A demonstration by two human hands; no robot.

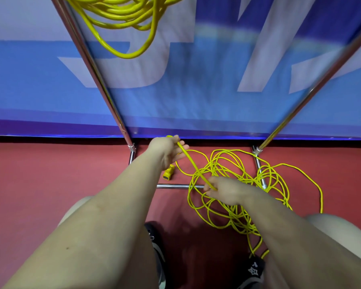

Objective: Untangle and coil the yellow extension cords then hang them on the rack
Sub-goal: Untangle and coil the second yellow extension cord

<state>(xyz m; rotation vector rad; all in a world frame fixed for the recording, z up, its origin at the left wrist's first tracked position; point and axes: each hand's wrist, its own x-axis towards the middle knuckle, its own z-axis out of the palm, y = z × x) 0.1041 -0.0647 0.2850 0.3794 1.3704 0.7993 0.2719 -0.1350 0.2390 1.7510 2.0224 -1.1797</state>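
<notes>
— Fingers [180,143] of the left hand [165,150] are curled round one end of a thin yellow extension cord [191,161]; those of the right hand [221,189] are pinched on the same straight run lower down. How is it likely to handle?

— Light and limp, it is judged, with some springiness: the tangled heap of yellow cord [238,197] on the red floor [50,174] lies in loose overlapping loops that hold their curve. A hold near the free end is best taken, with the cord fed hand over hand. A blocky yellow plug [168,172] lies beside the left wrist.

— What cannot be made out?

— Which loops cross over which cannot be told. Part of the heap is covered by the right forearm. An already coiled thick yellow cord [121,15] hangs from the chrome tubular rack [96,76], cut off at the top edge, so its hook is not seen. What the left palm encloses is hidden.
</notes>
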